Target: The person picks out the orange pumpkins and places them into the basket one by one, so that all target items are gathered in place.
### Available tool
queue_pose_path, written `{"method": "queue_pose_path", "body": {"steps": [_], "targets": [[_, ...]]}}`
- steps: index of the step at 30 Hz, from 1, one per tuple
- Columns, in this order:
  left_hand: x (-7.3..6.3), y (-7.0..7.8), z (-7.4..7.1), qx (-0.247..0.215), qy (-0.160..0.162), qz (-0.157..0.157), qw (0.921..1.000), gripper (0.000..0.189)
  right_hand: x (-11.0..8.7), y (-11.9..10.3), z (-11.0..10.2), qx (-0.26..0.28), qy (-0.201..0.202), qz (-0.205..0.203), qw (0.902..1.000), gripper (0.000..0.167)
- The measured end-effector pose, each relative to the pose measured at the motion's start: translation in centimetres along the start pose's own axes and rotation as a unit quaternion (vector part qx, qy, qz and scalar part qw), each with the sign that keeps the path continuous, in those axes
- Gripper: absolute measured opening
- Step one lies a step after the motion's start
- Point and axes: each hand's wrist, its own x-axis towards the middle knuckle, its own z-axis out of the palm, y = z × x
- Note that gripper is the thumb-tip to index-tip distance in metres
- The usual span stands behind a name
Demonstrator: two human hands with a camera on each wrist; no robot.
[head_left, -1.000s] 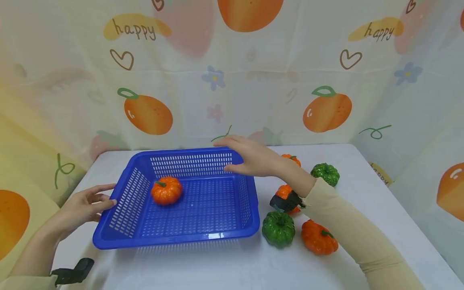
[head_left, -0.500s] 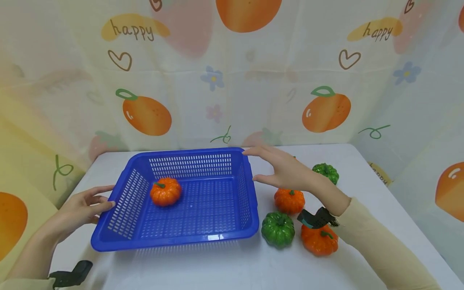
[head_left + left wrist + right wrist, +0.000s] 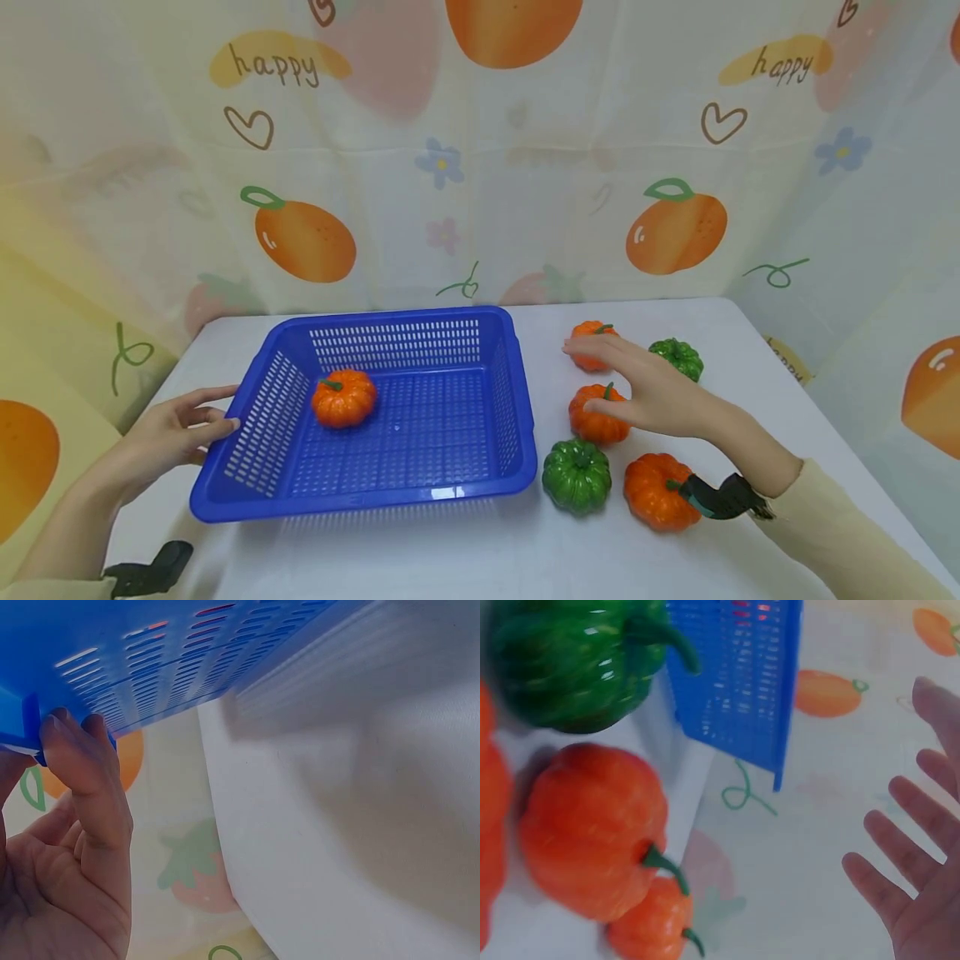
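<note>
A blue plastic basket (image 3: 360,502) with slotted walls is on the white table, one orange pumpkin (image 3: 344,399) inside it toward the left. At the basket's left rim my left hand (image 3: 167,433) pinches the edge between thumb and fingers; the left wrist view shows its fingertips (image 3: 71,742) curled at the rim. To the basket's right, my right hand (image 3: 660,387) hovers with fingers extended and nothing in it. Near it are an orange pumpkin (image 3: 597,421) and another orange pumpkin (image 3: 591,333) farther back, each partly covered by the hand in the head view.
A green pumpkin (image 3: 577,477) sits beside the basket's front right corner. An orange pumpkin (image 3: 656,492) lies right of it, and another green pumpkin (image 3: 677,359) is at the back right. A printed curtain (image 3: 525,208) hangs behind the table.
My right hand has moved from above the basket's right side out to the right, over the pumpkins. The left hand stays on the rim, and the basket barely shifts.
</note>
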Motion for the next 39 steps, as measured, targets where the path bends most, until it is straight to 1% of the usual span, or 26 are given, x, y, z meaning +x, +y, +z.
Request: {"method": "queue_pose_path", "body": {"steps": [5,12,16,20,24,30,36,39], "targets": [[0.0,-0.1,0.0,-0.002,0.002,0.004,1.0000,0.067,-2.0,0.5,-0.1,0.023,-0.012,0.017,0.9995,0.066],[0.0,0.0,0.0,-0.005,0.001,0.009,0.9999,0.066,-4.8,1.0,-0.1,0.044,-0.031,0.073,0.9959,0.071],[0.1,-0.1,0.0,-0.005,0.002,0.007,1.0000,0.066,-6.3,1.1,0.0,0.046,-0.028,0.096,0.9940,0.074],[0.1,-0.2,0.0,-0.004,0.003,0.004,1.0000,0.067,-8.0,1.6,0.8,0.046,-0.021,0.115,0.9921,0.076],[0.2,-0.3,-0.1,-0.003,0.002,-0.001,1.0000,0.067,-9.6,2.1,1.9,0.052,-0.022,0.133,0.9895,0.074],[0.1,-0.3,-0.1,-0.003,0.001,0.001,1.0000,0.067,-11.2,2.3,3.0,0.063,-0.042,0.167,0.9831,0.076],[0.1,-0.3,0.0,0.000,0.000,0.003,1.0000,0.068,-12.4,2.2,3.6,0.091,-0.047,0.157,0.9823,0.077],[0.1,-0.3,0.0,0.002,0.001,0.001,1.0000,0.068,-12.9,2.1,3.9,0.104,-0.052,0.161,0.9800,0.078]]}}
